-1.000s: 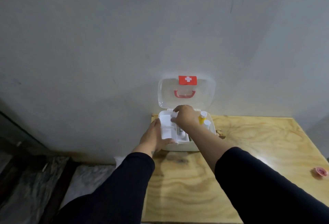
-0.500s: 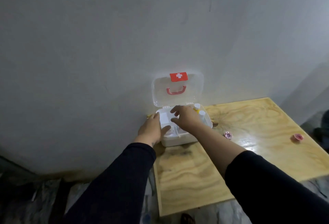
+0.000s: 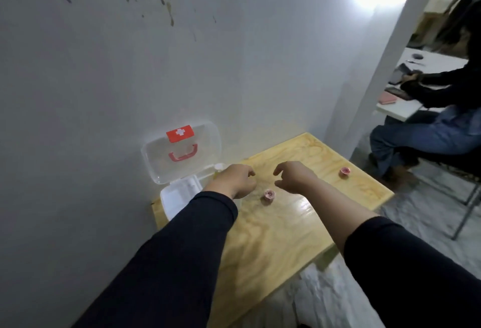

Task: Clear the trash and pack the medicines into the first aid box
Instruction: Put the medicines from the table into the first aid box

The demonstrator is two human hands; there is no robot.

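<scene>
Glossy plywood tabletop [image 3: 273, 236]; left hand [image 3: 234, 180] and right hand [image 3: 294, 178] hover loosely curled, empty, above a round pink cap [image 3: 269, 194].

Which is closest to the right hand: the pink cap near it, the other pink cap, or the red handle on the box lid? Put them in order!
From the right hand:
1. The near pink cap, just below and left of it on the table.
2. The far pink cap, off to its right.
3. The red handle, on the open lid, past the left hand.

Dim room, blown-out glare top right, soft blur, wide-angle distortion
</scene>
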